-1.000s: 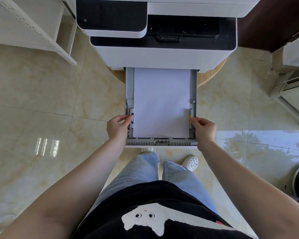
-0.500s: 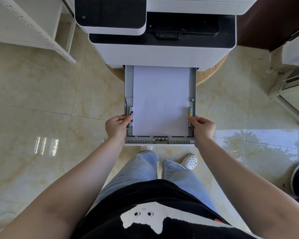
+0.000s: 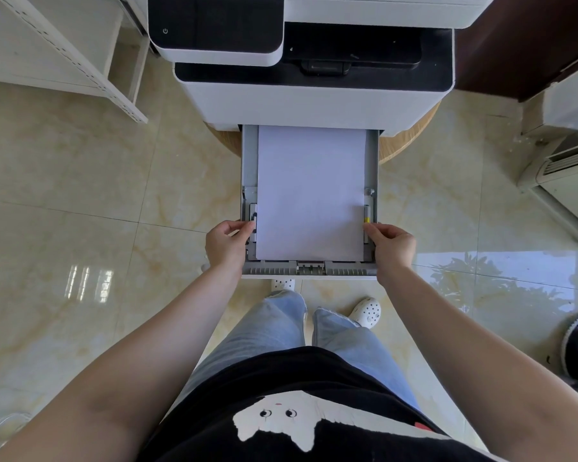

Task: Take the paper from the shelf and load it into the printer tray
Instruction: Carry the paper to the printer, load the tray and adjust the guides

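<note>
In the pulled-out grey plastic printer tray [image 3: 249,161], a flat stack of white paper [image 3: 310,191] lies square, its far edge running under the front of the white-and-black printer [image 3: 314,95]. The paper is thus in the tray, and the shelf stage is judged complete.

Left hand [image 3: 226,243]: at the near left side of the tray, fingers curled, fingertips [image 3: 247,225] on the grey left side guide [image 3: 252,221]; it pinches the guide, not the paper. Right hand [image 3: 392,246]: at the near right side, fingers likewise curled, fingertips [image 3: 369,228] on the right side guide with the yellow tab [image 3: 366,216]. How firmly either hand presses cannot be told.

Step in hand, as judged: setting the side guides to the stack.

Recommendations:
- Bring both guides in evenly until each just touches the paper edge; squeezing further would likely bow the sheets and risk a misfeed
- Check that no corner rides up over a guide
- Seat the near edge against the rear stop [image 3: 310,264]
- Push the tray in straight, both hands at the front lip, fingers kept out of the gap

Risk: uneven pressure may skew the stack
</note>
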The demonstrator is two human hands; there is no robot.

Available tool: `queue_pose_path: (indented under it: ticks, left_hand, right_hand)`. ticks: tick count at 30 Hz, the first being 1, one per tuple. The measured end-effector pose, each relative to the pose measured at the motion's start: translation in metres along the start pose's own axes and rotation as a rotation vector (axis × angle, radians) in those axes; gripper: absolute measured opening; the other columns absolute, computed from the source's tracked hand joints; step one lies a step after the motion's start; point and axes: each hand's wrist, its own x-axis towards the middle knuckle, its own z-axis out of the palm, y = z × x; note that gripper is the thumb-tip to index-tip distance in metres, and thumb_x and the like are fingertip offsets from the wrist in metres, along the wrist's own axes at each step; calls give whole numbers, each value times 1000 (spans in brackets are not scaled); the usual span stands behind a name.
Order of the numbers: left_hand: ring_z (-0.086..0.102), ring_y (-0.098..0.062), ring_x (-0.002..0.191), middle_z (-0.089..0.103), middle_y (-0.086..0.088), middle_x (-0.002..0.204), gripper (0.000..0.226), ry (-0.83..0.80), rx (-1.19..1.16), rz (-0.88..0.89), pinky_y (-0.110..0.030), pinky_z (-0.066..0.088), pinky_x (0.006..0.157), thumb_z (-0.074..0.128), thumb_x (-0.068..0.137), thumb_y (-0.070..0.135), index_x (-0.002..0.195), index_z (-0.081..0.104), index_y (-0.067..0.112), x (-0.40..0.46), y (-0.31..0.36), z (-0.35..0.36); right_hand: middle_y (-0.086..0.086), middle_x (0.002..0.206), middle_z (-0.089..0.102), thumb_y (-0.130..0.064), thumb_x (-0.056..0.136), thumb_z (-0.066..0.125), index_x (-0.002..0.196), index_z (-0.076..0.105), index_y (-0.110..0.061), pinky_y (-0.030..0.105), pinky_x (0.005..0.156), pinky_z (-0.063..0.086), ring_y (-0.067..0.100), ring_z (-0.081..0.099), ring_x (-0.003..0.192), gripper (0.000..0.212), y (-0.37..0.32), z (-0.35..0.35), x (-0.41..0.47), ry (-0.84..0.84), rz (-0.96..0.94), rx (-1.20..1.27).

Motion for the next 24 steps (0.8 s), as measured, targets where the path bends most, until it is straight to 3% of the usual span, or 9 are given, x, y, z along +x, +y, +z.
queue_pose_path:
  ticks: [6, 10, 12, 14, 18, 21, 24]
  left_hand:
    - [60, -4, 76, 70, 3, 85, 8, -16, 10, 7, -22, 42, 69, 74, 79, 19, 77, 67, 16, 0, -3, -2]
    - [63, -18, 88, 69, -3, 98, 20, -5, 55, 15, -28, 45, 78, 76, 77, 24, 88, 63, 13, -1, -5, -2]
    - [61, -20, 99, 63, 1, 103, 39, -20, 126, 31, -22, 41, 77, 78, 75, 29, 103, 57, 13, -6, -8, -4]
    - [55, -19, 111, 57, -1, 115, 58, -79, 224, 70, -20, 37, 84, 80, 73, 34, 117, 49, 12, -13, -15, -10]
    - [41, -29, 127, 42, -14, 137, 82, -106, 484, 237, -34, 35, 100, 82, 67, 39, 133, 41, 9, -31, -26, -32]
    - [27, -34, 134, 31, -21, 144, 87, -53, 499, 348, -40, 29, 105, 84, 66, 33, 135, 37, 7, -52, -27, -41]
    - [35, -30, 122, 40, -16, 131, 78, 92, 479, 447, -39, 32, 96, 85, 64, 31, 125, 43, 6, -72, -34, -44]
  right_hand:
    - [-9, 71, 67, -20, 76, 77, 63, 67, -24, 19, 59, 44, 9, 59, 67, 16, 0, -4, 2, -20, -10, -10]
    - [-6, 72, 67, -24, 75, 78, 75, 70, -22, 20, 58, 45, 12, 58, 68, 8, 2, -7, 1, -53, -45, -51]
    - [0, 86, 67, -27, 73, 79, 91, 65, -16, 22, 62, 45, 16, 61, 79, 26, 7, -12, -2, -59, -87, -115]
    - [3, 105, 62, -31, 70, 81, 105, 54, -15, 25, 75, 45, 17, 58, 97, 47, 13, -20, -6, -73, -112, -158]
    - [-2, 118, 51, -36, 67, 83, 122, 44, -19, 28, 88, 38, 12, 48, 110, 69, 26, -32, -23, -92, -185, -219]
    - [-3, 109, 52, -33, 67, 83, 115, 48, -19, 26, 82, 40, 14, 51, 98, 61, 34, -37, -43, 62, -253, -191]
    - [-3, 84, 53, -32, 69, 82, 93, 51, -19, 27, 66, 43, 19, 51, 77, 42, 48, -45, -60, 112, -51, -42]
